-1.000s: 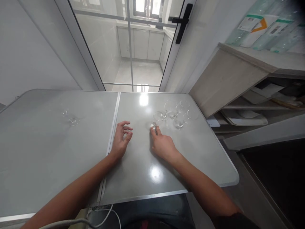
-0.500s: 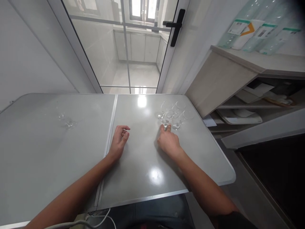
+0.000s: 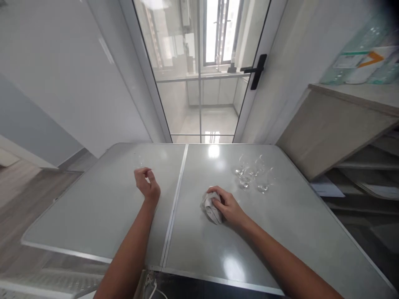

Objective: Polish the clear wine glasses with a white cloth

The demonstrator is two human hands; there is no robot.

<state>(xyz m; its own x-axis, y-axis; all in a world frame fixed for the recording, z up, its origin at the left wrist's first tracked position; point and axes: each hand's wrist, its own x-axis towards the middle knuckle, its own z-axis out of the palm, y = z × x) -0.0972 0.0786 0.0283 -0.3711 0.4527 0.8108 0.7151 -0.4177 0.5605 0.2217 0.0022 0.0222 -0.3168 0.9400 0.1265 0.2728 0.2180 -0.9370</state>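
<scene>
My right hand (image 3: 227,206) rests on the grey table (image 3: 280,232) with its fingers closed on a crumpled grey cloth (image 3: 211,209). Several clear stemmed glasses (image 3: 253,174) stand in a cluster beyond it, to the upper right, apart from the hand. My left hand (image 3: 146,185) is raised above the left half of the table, fingers curled and pinched together; what they hold, if anything, does not show. One more clear glass (image 3: 139,161) stands faintly just behind the left hand.
A seam (image 3: 174,207) splits the table into two halves. A glass door with a black handle (image 3: 255,70) stands behind the table. A wooden shelf unit (image 3: 336,124) with papers is at the right. White cables (image 3: 152,286) hang at the near edge.
The view tilted up. My right hand pulled back from the glasses toward me and now grips a grey cloth. My left hand lifted off the table, moved left and closed.
</scene>
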